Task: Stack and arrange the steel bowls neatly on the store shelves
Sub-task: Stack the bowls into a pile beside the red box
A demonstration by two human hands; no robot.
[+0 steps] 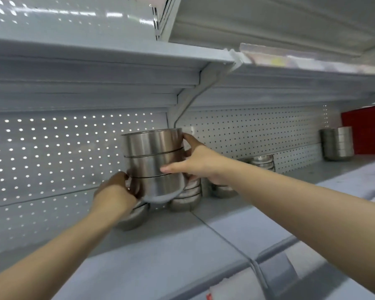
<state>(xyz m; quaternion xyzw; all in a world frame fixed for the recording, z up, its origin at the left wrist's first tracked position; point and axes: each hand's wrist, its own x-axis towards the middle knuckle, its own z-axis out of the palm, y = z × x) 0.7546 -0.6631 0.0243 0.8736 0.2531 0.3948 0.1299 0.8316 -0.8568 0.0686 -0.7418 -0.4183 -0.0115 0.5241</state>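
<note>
Holding a stack of three nested steel bowls [153, 163] tilted just above the grey shelf [182, 245], the left hand [115, 191] grips its base while the right hand [198, 163] wraps its side with thumb stretched forward. Low piles of bowls [185, 197] behind and one tall finished stack [337, 144] far right suggest the work is partly done. Behind stands a perforated back panel [52, 159], with another shelf overhead [95, 61].

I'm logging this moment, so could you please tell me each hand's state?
Left hand: grips the base of the stack of steel bowls.
Right hand: holds that stack's side.
</note>
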